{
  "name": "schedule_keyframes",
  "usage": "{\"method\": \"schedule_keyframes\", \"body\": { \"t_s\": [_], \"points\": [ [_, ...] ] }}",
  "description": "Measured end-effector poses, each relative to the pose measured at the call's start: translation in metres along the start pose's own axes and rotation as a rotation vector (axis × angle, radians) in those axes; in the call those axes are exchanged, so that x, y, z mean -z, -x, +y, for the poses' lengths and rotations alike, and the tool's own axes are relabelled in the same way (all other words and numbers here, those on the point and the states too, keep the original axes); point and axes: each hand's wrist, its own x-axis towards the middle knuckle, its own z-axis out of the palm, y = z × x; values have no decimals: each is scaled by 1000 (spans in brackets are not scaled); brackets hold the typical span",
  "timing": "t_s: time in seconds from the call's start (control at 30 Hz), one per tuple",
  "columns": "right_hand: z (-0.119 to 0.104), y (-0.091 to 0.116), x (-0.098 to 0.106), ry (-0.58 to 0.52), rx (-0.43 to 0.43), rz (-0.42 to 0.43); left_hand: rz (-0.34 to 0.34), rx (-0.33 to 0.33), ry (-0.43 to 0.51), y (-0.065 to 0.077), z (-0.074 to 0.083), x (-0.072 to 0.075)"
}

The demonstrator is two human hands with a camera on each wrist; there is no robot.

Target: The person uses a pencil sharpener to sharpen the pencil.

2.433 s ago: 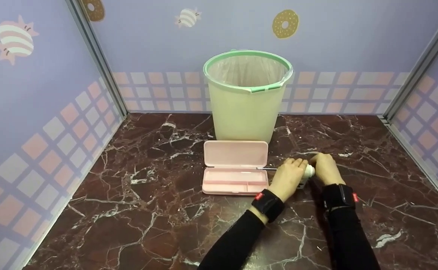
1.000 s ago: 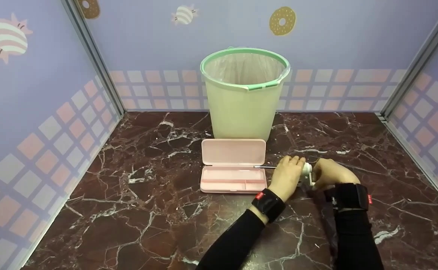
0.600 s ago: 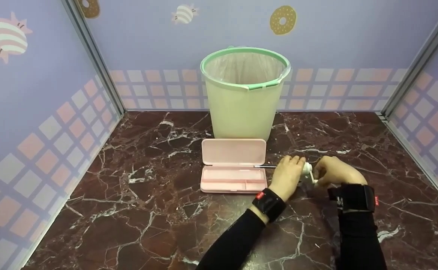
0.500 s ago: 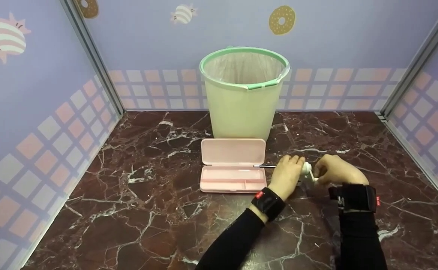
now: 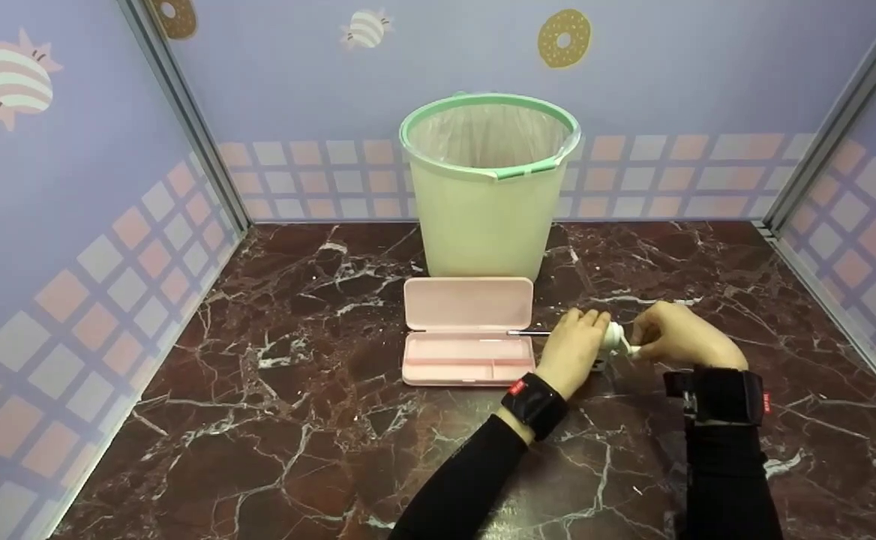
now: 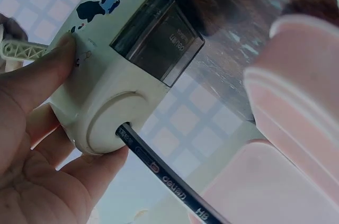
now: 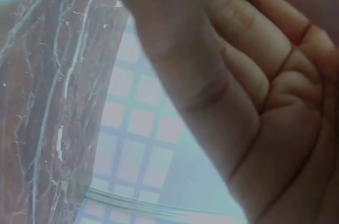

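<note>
My left hand (image 5: pixel 574 349) grips a white crank pencil sharpener (image 6: pixel 100 83), thumb on one side and fingers beneath. A dark HB pencil (image 6: pixel 168 177) sticks out of the round hole in its front, pointing left over the table. The clear shavings drawer (image 6: pixel 165 46) faces sideways in the left wrist view. At the far end, my right hand (image 5: pixel 682 337) pinches the knob of the crank (image 5: pixel 630 349) between thumb and fingers. In the right wrist view the right hand's curled fingers and palm fill the right side; the crank is hidden there.
An open pink pencil case (image 5: pixel 445 373) with divided compartments lies left of the sharpener, under the pencil's outer end. Behind it stands a pale green trash bin (image 5: pixel 490 217) with a liner. Patterned panels (image 5: pixel 318 67) enclose the marbled table (image 5: pixel 318 465) at the back and sides.
My right hand has moved from close against the sharpener's end outward to the right, then slightly upward, with the crank turning along. The left hand, sharpener and pencil have stayed almost in place.
</note>
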Motion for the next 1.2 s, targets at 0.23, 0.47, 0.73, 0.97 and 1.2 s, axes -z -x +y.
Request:
{"method": "schedule_keyframes", "body": {
  "t_s": [0.23, 0.47, 0.73, 0.97, 1.2],
  "points": [
    [0, 1, 2, 8, -2, 58, 17, -12, -12, -1, -1, 0],
    [1, -1, 0, 18, 24, 113, 25, -18, -25, 1, -5, 0],
    [1, -3, 4, 18, 18, 228, -15, -45, -59, -1, -1, 1],
    [-2, -12, 2, 64, -13, 332, 34, -47, -60, -2, -4, 0],
    [0, -21, -8, 95, -58, 473, 16, -67, -60, -1, -4, 0]
  ]
}}
